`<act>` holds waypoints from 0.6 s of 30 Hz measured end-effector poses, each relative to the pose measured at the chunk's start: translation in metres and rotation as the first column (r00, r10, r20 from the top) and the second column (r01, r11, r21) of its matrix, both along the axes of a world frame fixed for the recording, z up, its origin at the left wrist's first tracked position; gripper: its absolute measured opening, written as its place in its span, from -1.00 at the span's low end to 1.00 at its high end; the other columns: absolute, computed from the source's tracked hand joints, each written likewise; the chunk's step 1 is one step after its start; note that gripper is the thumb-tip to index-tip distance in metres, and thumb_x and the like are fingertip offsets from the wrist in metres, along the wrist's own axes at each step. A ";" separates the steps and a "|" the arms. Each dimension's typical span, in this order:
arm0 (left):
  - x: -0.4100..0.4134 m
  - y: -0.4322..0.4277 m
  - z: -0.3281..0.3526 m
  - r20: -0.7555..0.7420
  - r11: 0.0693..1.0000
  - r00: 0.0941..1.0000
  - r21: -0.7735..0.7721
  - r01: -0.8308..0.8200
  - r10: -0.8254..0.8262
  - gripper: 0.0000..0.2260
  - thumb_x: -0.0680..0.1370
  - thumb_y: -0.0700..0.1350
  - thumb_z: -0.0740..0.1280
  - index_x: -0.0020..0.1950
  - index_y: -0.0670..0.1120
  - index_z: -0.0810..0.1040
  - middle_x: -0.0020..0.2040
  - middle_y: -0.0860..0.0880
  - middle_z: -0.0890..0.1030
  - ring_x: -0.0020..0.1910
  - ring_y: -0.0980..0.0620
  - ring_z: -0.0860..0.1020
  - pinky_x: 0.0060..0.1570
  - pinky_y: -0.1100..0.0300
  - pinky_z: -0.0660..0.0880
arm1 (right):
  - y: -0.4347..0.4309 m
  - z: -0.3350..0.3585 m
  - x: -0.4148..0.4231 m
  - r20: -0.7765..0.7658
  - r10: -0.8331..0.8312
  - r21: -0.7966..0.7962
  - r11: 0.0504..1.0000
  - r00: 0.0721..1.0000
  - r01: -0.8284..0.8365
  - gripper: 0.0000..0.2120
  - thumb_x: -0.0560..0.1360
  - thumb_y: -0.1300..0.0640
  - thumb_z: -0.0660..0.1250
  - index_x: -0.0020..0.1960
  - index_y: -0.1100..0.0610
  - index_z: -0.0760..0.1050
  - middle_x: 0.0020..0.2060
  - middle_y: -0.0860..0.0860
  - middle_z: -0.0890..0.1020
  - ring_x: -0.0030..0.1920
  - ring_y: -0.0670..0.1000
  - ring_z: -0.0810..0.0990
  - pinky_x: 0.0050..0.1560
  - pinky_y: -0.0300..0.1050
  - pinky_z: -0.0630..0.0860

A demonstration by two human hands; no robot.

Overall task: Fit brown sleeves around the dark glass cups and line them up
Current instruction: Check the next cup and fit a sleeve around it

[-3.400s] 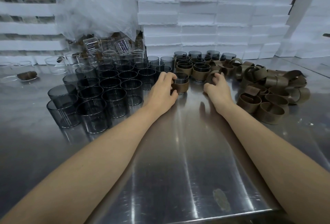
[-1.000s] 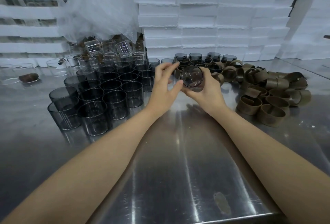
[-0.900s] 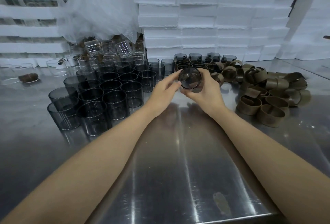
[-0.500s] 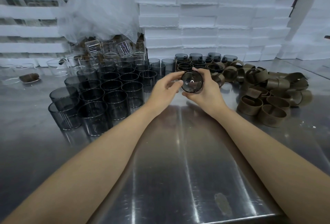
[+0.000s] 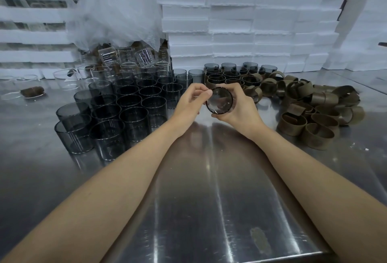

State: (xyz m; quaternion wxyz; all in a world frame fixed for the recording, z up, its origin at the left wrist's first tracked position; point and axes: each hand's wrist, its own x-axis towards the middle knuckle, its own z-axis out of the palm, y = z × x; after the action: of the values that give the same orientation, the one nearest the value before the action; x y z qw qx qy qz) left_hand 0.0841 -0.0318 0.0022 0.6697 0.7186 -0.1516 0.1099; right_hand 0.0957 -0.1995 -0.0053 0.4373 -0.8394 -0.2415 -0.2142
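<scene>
Stainless steel table [image 5: 209, 200] below, a dark round glass cup [image 5: 219, 103] lies tilted end-on within the right hand [image 5: 243, 112], fingers curled round it; the left hand [image 5: 188, 103] pinches at its rim. Sleeve fitting looks under way; next, stand it with the brown-sleeved dark cups [image 5: 215, 78] just beyond the fingertips.

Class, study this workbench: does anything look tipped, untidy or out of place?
Yes. Behind the upright dark cups, several clear cups lie tilted under the plastic sheet. The brown sleeves sit in a jumbled heap, and a smudge marks the table.
</scene>
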 end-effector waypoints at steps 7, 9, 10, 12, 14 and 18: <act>0.006 0.002 -0.006 -0.022 1.000 1.000 -0.013 -0.004 0.004 -0.80 0.45 0.13 0.34 -0.09 0.04 0.44 -0.14 0.07 0.53 -0.08 0.09 0.51 -0.25 0.34 0.37 | 0.001 0.004 -0.005 0.033 0.075 -0.040 0.997 0.997 -0.073 -0.35 0.33 0.32 0.56 0.35 0.22 0.37 0.22 -0.01 0.54 0.17 -0.15 0.54 0.19 -0.44 0.40; 0.007 0.002 -0.007 -0.019 1.000 1.000 -0.010 -0.004 0.004 -0.77 0.45 0.13 0.34 -0.05 0.02 0.44 -0.14 0.05 0.54 -0.16 0.20 0.53 -0.28 0.41 0.39 | 0.002 0.005 -0.006 0.046 0.085 -0.064 0.995 0.995 -0.082 -0.36 0.34 0.35 0.54 0.36 0.23 0.38 0.19 -0.02 0.54 0.14 -0.11 0.55 0.17 -0.46 0.39; 0.007 0.002 -0.007 -0.020 1.000 1.000 -0.005 -0.001 0.001 -0.75 0.44 0.13 0.34 -0.04 0.01 0.44 -0.14 0.03 0.54 -0.21 0.25 0.53 -0.28 0.44 0.39 | 0.003 0.006 -0.007 0.057 0.087 -0.082 0.993 0.995 -0.082 -0.36 0.34 0.36 0.53 0.36 0.24 0.39 0.19 -0.02 0.53 0.13 -0.10 0.54 0.17 -0.47 0.39; 0.007 0.003 -0.007 -0.032 1.000 0.999 -0.002 0.007 -0.008 -0.73 0.44 0.15 0.35 -0.03 0.00 0.43 -0.12 0.00 0.54 -0.26 0.29 0.52 -0.26 0.46 0.39 | 0.003 0.007 -0.008 0.078 0.090 -0.115 0.990 0.993 -0.080 -0.38 0.34 0.37 0.53 0.35 0.26 0.40 0.21 0.04 0.54 0.13 -0.07 0.54 0.16 -0.49 0.37; 0.008 0.003 -0.008 -0.046 1.000 0.999 -0.005 0.014 -0.014 -0.71 0.42 0.16 0.36 -0.03 0.01 0.43 -0.11 -0.01 0.54 -0.25 0.28 0.52 -0.18 0.42 0.41 | 0.004 0.008 -0.009 0.099 0.087 -0.140 0.987 0.991 -0.072 -0.39 0.33 0.39 0.52 0.33 0.29 0.41 0.23 0.10 0.55 0.13 -0.07 0.53 0.16 -0.52 0.35; 0.011 0.003 -0.010 -0.062 1.000 0.998 0.013 0.008 -0.007 -0.61 0.36 0.22 0.40 -0.02 0.00 0.40 -0.04 -0.05 0.48 -0.06 0.08 0.48 0.01 0.18 0.40 | 0.005 0.011 -0.011 0.120 0.087 -0.176 0.982 0.989 -0.065 -0.41 0.33 0.40 0.51 0.32 0.30 0.43 0.23 0.07 0.55 0.15 -0.08 0.51 0.18 -0.52 0.32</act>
State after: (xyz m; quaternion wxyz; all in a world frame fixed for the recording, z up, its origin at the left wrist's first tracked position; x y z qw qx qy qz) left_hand 0.0950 -0.0284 -0.0075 0.6699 0.7254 -0.1342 0.0839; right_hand 0.0850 -0.1940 0.0054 0.3549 -0.8488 -0.3182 -0.2286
